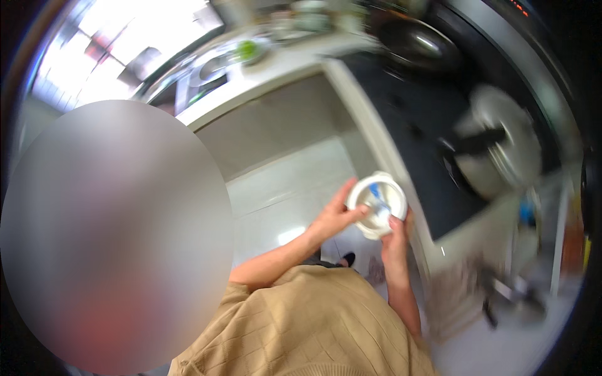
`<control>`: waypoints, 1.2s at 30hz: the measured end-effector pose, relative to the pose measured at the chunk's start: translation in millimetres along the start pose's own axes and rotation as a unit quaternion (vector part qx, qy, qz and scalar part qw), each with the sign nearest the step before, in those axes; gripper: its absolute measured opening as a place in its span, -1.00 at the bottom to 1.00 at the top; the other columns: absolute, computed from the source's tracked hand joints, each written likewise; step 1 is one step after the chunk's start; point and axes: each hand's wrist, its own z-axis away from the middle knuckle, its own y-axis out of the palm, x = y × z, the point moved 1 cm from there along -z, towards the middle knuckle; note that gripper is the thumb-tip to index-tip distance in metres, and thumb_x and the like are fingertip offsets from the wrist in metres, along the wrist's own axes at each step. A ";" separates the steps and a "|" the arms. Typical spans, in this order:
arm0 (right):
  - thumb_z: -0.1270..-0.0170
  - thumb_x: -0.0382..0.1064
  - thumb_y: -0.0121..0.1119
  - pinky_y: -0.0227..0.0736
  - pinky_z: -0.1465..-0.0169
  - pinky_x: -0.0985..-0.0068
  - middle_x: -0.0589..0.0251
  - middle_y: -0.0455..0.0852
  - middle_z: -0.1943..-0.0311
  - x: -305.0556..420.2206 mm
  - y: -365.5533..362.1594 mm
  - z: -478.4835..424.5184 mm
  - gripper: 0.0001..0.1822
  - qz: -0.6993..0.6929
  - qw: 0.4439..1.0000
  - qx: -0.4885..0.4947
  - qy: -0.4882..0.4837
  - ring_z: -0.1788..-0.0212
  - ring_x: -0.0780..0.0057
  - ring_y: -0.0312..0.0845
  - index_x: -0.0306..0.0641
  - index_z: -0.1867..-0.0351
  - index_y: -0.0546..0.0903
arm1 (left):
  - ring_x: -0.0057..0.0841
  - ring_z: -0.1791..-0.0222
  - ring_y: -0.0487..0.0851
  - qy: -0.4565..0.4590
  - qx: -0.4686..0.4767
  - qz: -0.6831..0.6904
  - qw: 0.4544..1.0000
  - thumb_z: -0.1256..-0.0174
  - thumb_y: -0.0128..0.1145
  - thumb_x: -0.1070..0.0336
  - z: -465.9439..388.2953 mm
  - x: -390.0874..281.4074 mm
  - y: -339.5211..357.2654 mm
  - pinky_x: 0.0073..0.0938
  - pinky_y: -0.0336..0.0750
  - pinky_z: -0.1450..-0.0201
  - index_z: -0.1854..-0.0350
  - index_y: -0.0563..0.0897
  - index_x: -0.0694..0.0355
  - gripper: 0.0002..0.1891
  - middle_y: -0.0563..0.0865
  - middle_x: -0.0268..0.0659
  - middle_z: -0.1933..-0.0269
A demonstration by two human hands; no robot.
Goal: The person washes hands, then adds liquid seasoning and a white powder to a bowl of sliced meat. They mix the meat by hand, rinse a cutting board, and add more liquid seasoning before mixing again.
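Observation:
Both my hands grip a small white bowl with short side lugs, in front of my body. My left hand has its thumb over the near left rim and its fingers round the outer side. My right hand clasps the right side, thumb on the rim. Inside the bowl lies something with a blue part; blur hides what it is. The bowl is held above the floor, close to the front edge of the cooktop counter.
A black cooktop to the right bears a dark wok and a lidded metal pot with a black handle. Along the far counter stand a bowl with green food and a sink area. A large blurred patch covers the left.

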 end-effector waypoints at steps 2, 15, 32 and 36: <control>-0.14 -0.14 0.03 0.28 -0.23 0.31 0.15 0.37 -0.16 -19.2 37.5 -7.7 -0.38 0.021 0.999 0.034 -0.003 -0.22 0.31 0.31 -0.22 -0.26 0.22 | -0.43 -0.07 0.45 -0.021 -0.043 0.125 0.991 -0.05 0.26 -0.17 21.0 3.3 -30.6 -0.46 0.50 0.18 -0.43 0.04 0.05 -0.05 0.42 -0.20 -0.16; 0.04 -0.22 0.32 0.31 0.27 0.32 0.28 0.53 0.49 -130.3 366.8 22.0 -0.87 0.570 0.568 0.341 -0.486 0.33 0.26 0.45 -0.18 0.47 0.65 | -0.56 0.15 0.51 0.042 -0.371 0.251 0.893 -0.06 0.24 -0.01 164.9 43.4 -296.8 -0.56 0.42 0.34 -0.33 0.18 0.18 -0.19 0.52 -0.26 0.09; -0.03 -0.44 0.18 0.39 0.38 0.38 0.18 0.60 0.54 -321.6 656.2 67.8 -0.95 0.393 0.571 0.649 -0.313 0.47 0.24 0.52 -0.27 0.44 0.56 | -0.51 0.07 0.54 0.079 -0.635 0.304 0.706 -0.01 0.31 0.00 309.7 84.7 -560.8 -0.50 0.47 0.23 -0.34 0.18 0.24 -0.13 0.52 -0.16 -0.03; -0.07 -0.44 0.16 0.42 0.36 0.39 0.15 0.62 0.52 -370.9 712.8 64.4 -0.96 0.331 0.551 0.694 -0.324 0.44 0.22 0.54 -0.29 0.42 0.57 | -0.44 -0.03 0.51 0.088 -0.683 0.278 0.669 -0.04 0.31 0.07 330.2 61.7 -624.5 -0.44 0.46 0.01 -0.35 0.16 0.27 -0.14 0.48 -0.10 -0.10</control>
